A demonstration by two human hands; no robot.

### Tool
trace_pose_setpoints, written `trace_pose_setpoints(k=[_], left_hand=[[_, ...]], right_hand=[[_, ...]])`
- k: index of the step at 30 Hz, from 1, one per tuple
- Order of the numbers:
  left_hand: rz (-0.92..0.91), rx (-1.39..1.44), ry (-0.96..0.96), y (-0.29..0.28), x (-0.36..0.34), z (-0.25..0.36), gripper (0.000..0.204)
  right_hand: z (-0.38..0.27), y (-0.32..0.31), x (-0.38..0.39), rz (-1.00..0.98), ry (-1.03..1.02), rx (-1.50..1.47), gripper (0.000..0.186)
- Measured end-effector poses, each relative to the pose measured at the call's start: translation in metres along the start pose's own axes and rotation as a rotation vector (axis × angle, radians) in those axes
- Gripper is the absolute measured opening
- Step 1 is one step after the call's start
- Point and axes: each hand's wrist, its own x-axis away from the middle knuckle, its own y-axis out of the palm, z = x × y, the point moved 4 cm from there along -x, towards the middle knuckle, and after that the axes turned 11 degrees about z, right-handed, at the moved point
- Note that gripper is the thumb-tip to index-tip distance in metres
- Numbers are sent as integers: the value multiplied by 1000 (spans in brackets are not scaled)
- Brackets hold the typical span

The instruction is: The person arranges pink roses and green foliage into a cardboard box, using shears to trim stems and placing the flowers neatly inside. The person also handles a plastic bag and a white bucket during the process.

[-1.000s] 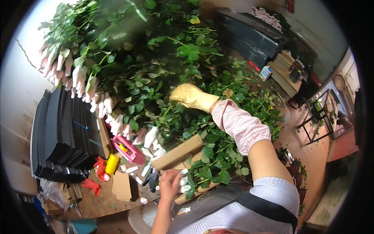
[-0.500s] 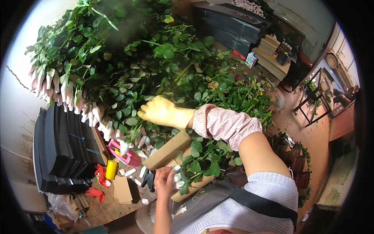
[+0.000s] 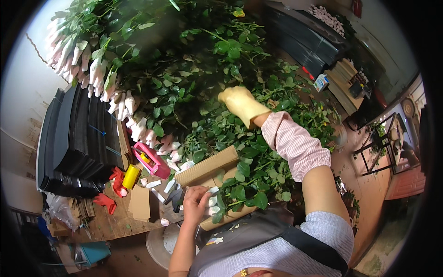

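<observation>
My bare left hand (image 3: 195,203) is at the near edge of the table, its fingers closed on a white-sleeved rose head (image 3: 212,190). More sleeved heads lie beside it on a corrugated cardboard wrap (image 3: 207,167), their leafy stems pointing right. My right hand (image 3: 242,105) wears a yellow rubber glove and a striped pink oversleeve. It reaches over the large heap of green rose stems (image 3: 221,131) with fingers curled; leaves and the glove hide whatever they grip. Many roses with pale sleeved heads (image 3: 97,74) are piled at the far left.
Black sheets (image 3: 76,147) stand stacked at the left. Near them lie a pink tape dispenser (image 3: 154,161), a yellow roll (image 3: 131,176), red gloves (image 3: 106,202) and cardboard pieces (image 3: 140,203). Boxes (image 3: 344,83) stand far right; a bucket (image 3: 161,240) sits below the table edge.
My right hand has drawn away from the sleeved heads, rightward and farther over the heap. The left hand stays by the cardboard wrap. The whole view has shifted a little.
</observation>
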Motion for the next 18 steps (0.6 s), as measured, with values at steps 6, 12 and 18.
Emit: trace_pose_setpoints(k=[6,12,18], left_hand=[[-13,25,-78,0,-2,6,16],[-2,29,-21,4,-4,6,17],[-13,32,-19,5,-4,5,17]], right_hand=[[-52,48,2,-99,-183,-25,22],[-61,74,4,-108,-236,110,23],[-62,-11,9,398,-453,-202,12]])
